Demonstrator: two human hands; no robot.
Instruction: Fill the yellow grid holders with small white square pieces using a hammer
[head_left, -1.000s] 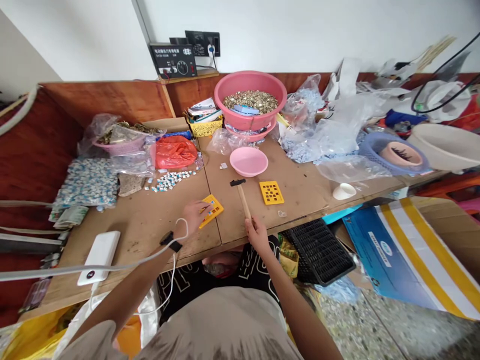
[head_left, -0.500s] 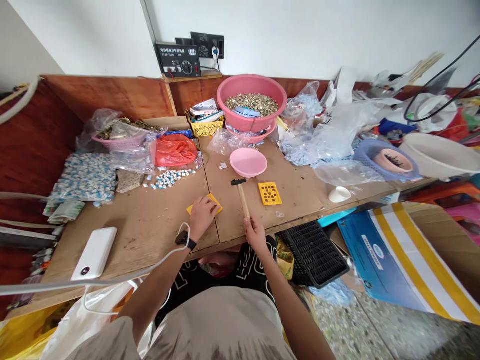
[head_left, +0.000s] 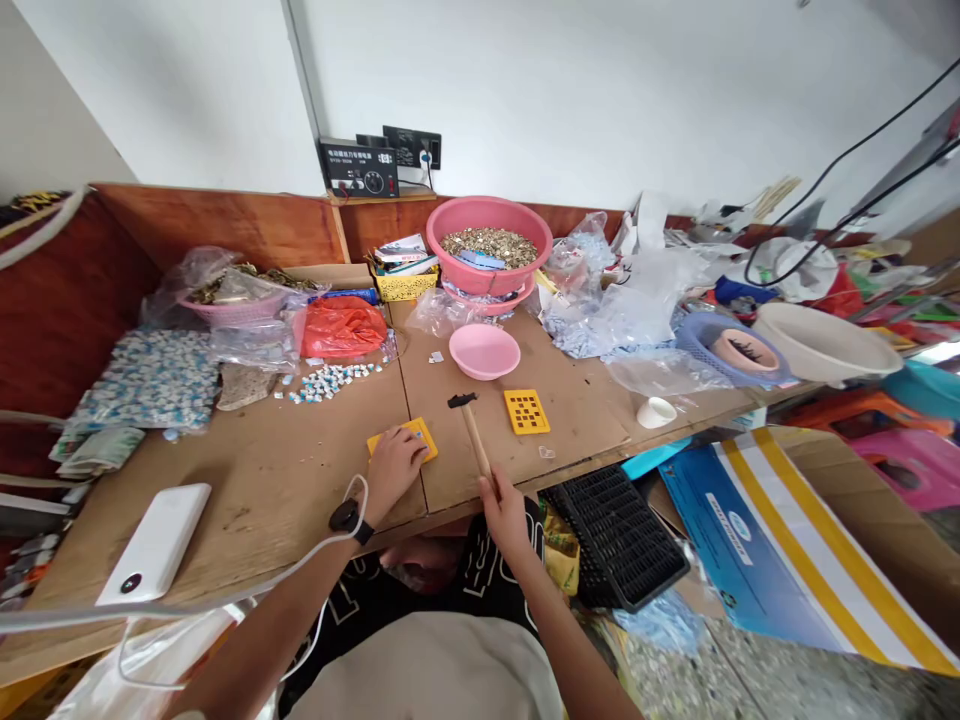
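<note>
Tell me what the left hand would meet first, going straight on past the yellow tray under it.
The left hand would probably meet the black hammer head first, though its height is unclear; beyond it lies the pink bowl.

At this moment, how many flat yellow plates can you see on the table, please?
2. One yellow plate is partly covered by the left hand; the other plate lies to the right of the hammer. More could be hidden from view.
</note>
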